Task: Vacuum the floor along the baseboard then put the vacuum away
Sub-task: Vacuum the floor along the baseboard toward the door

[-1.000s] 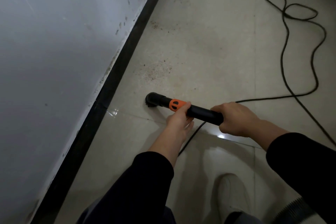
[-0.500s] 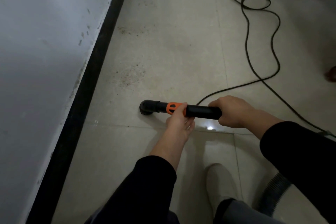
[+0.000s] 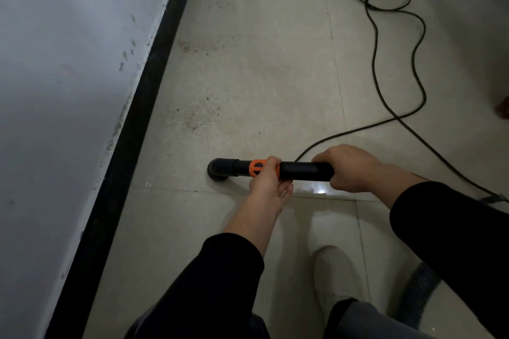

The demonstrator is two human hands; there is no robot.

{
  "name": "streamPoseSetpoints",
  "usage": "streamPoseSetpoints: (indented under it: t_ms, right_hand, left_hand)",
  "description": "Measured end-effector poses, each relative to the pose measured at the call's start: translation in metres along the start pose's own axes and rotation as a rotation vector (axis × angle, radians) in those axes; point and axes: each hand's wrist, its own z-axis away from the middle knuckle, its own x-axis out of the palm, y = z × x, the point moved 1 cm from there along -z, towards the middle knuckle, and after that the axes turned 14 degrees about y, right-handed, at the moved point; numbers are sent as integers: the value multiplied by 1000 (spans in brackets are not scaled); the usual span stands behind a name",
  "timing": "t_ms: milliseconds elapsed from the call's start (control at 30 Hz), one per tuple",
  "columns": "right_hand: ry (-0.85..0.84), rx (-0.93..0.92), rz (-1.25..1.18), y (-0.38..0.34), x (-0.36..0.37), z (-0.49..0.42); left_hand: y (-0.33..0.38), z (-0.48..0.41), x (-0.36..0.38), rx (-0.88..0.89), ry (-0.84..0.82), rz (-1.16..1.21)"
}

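Grey wall (image 3: 68, 91) at left, tiled floor (image 3: 275, 77), black baseboard (image 3: 132, 146) between them, looping cord (image 3: 416, 82), ribbed hose (image 3: 416, 292) lower right, vacuum tube (image 3: 303, 171) held low, its nozzle (image 3: 219, 170) on the tile near the baseboard, right hand (image 3: 349, 168) wrapped round its rear, left hand (image 3: 268, 184) gripping its orange collar (image 3: 256, 168), dirt specks (image 3: 197, 115) ahead.

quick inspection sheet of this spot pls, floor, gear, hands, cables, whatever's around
surface: tiled floor, dirt specks near the baseboard, ahead of the nozzle
job's things: vacuum wand, its nozzle down on the floor, apart from the baseboard; ribbed hose lower right
clutter: nothing seen
grippers: left hand holds the wand at the orange collar; right hand grips its rear
cables: power cord looped loose across the floor
surroundings: scuffed white wall; pale shoe
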Motion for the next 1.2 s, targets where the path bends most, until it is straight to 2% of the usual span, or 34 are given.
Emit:
streamPoseSetpoints:
  t_ms: [300, 533, 1200]
  right_hand:
    - [-44, -48, -12, -19, 10, -16]
    - [-41, -63, 2, -21, 8, -12]
    - [85, 214, 10, 38, 2, 34]
  left_hand:
    - [10, -5, -17, 4, 48, 43]
    - [10, -5, -16, -40, 22, 76]
    - [-29, 10, 43, 30, -75, -35]
